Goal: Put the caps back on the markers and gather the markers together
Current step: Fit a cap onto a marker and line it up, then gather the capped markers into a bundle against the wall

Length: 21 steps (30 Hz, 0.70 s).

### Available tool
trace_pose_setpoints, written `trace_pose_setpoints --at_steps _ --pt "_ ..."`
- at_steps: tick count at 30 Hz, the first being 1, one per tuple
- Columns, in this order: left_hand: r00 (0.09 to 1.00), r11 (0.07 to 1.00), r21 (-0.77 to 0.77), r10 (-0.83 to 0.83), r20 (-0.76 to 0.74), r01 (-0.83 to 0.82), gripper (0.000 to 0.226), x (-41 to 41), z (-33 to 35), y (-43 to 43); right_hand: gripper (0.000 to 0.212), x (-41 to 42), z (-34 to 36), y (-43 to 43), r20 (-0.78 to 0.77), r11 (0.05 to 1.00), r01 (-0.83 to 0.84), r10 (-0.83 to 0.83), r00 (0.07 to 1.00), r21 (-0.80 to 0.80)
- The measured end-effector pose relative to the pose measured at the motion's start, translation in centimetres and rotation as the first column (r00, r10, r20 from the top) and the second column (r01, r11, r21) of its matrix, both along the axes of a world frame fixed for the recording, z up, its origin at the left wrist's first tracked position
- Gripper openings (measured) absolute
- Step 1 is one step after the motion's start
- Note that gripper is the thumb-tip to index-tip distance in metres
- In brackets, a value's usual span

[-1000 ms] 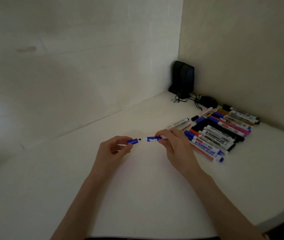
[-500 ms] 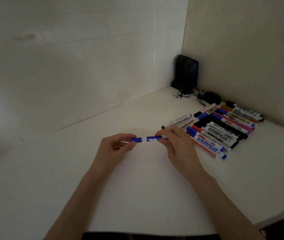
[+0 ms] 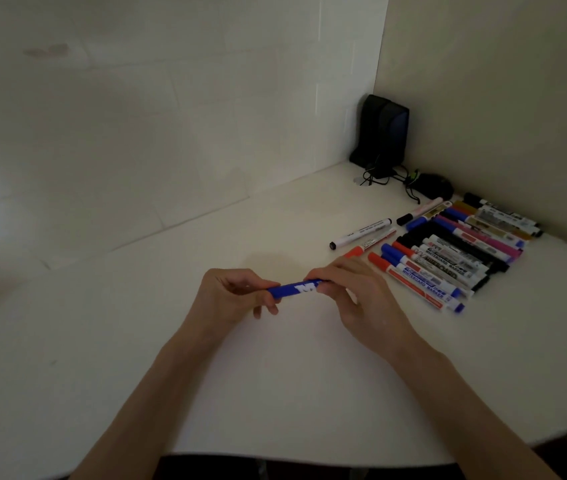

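Note:
A blue marker point(image 3: 295, 289) lies level between both hands above the white table point(image 3: 275, 393). My left hand point(image 3: 233, 299) pinches its capped left end, and my right hand point(image 3: 354, 292) grips its right end. A group of several capped markers point(image 3: 455, 258) lies side by side on the table to the right. Apart from that group, a white marker with a black cap point(image 3: 361, 233) and a thin red pen point(image 3: 372, 243) lie just beyond my right hand.
A black speaker point(image 3: 382, 133) with tangled cables point(image 3: 382, 174) stands in the far corner, next to a dark mouse point(image 3: 432, 185). Walls close the table's far and right sides. The table's front edge curves near my forearms.
My left hand has pushed the blue cap onto the marker, closing the gap at the tip. My hands have come closer together.

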<state>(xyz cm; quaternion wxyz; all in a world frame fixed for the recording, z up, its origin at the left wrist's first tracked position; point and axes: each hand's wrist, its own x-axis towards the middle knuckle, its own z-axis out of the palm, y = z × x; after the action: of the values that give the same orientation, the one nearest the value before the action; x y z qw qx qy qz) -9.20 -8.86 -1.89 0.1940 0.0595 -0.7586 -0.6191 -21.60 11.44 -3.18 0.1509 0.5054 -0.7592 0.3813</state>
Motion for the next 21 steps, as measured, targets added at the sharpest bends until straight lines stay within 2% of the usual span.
trace_pose_setpoints --at_steps 3,5,8,11,15,17,20,21 --pt "1.000 1.000 -0.023 -0.019 0.008 0.019 0.020 -0.2 0.0 0.3 0.023 -0.1 -0.2 0.0 -0.030 1.000 0.017 -0.017 0.999 0.002" --pt "1.000 1.000 0.007 -0.010 -0.013 0.010 0.018 -0.1 0.1 0.5 0.023 0.0 -0.3 0.0 0.045 1.000 0.004 -0.004 0.999 0.005" --pt "1.000 0.999 -0.048 -0.004 0.019 0.005 0.013 -0.1 0.3 0.7 0.020 0.0 -0.3 0.2 0.104 0.996 0.009 -0.019 0.994 0.088" --pt "0.999 0.995 -0.098 0.020 0.041 -0.016 0.013 -0.4 0.4 1.2 0.015 -0.4 0.2 0.7 0.061 0.978 0.124 -0.136 0.989 0.170" --pt "0.995 0.992 -0.073 0.103 0.009 -0.102 0.024 -0.9 0.4 1.5 0.019 -1.1 0.9 1.8 0.010 0.933 0.240 -0.252 0.968 0.269" --pt "0.991 0.989 -0.070 0.131 0.008 -0.130 0.027 -0.9 0.5 1.5 0.021 -1.6 1.0 2.9 -0.045 0.890 0.339 -0.342 0.939 0.306" --pt "0.988 0.984 -0.083 0.156 -0.014 -0.157 0.022 -0.7 0.7 1.6 0.028 -2.2 1.4 4.7 -0.103 0.736 0.484 -0.500 0.860 0.472" --pt "0.988 0.984 -0.093 0.151 -0.019 -0.152 0.020 -0.7 0.7 1.8 0.030 -2.5 1.3 5.1 -0.104 0.715 0.507 -0.528 0.843 0.482"
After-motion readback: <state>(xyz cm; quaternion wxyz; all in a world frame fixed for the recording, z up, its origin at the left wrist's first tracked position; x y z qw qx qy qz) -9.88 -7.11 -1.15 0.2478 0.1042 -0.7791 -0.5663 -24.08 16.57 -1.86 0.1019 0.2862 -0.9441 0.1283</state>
